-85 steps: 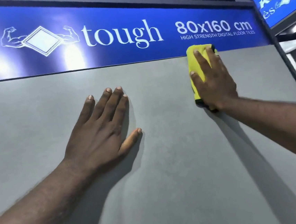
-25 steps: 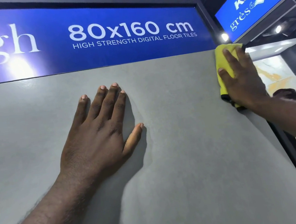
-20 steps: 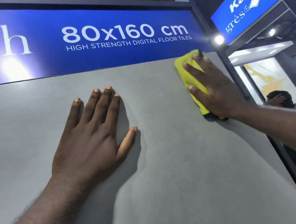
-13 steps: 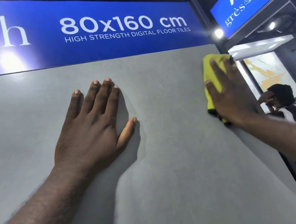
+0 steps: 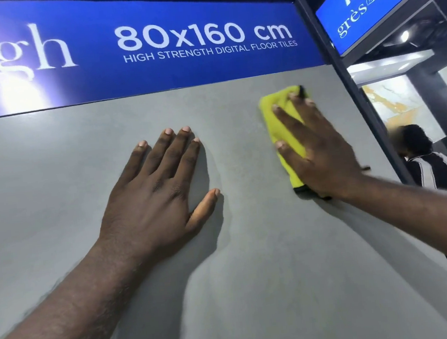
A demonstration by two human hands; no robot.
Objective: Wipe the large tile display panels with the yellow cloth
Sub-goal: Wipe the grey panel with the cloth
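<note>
View: I have only the head camera; it looks up along a grey tile panel (image 5: pixel 254 275) that fills most of the frame.
Left hand: the left hand (image 5: pixel 159 192) lies flat on the panel, roughly midway between its left and right edges and below the top edge. I note straight fingers held close together and the thumb out to the side. It holds nothing.
Right hand: the right hand (image 5: pixel 322 154) presses flat on the yellow cloth (image 5: pixel 287 135). Its fingers are straight and spread, and the thumb is stretched over the cloth, not curled round it.
Cloth: it is folded into an oblong pad, flat against the panel near the top right corner, a little below the top edge and just inside the right edge. Dark trim shows at its lower end and upper tip. Its right part is hidden under the hand.
Spacing: the hands are apart, with bare grey tile between the left thumb and the cloth.
Above panel: a blue sign (image 5: pixel 207 67) runs along the top edge. Its white print reads "80x160 cm" and "HIGH STRENGTH DIGITAL FLOOR TILES", and there is a bright glare toward its left.
Right of panel: a dark post (image 5: pixel 323 42) borders the right edge. Beyond it I see a second blue sign (image 5: pixel 366 16), a pale marbled tile (image 5: pixel 399 108) and a person in a striped top (image 5: pixel 435 173).
</note>
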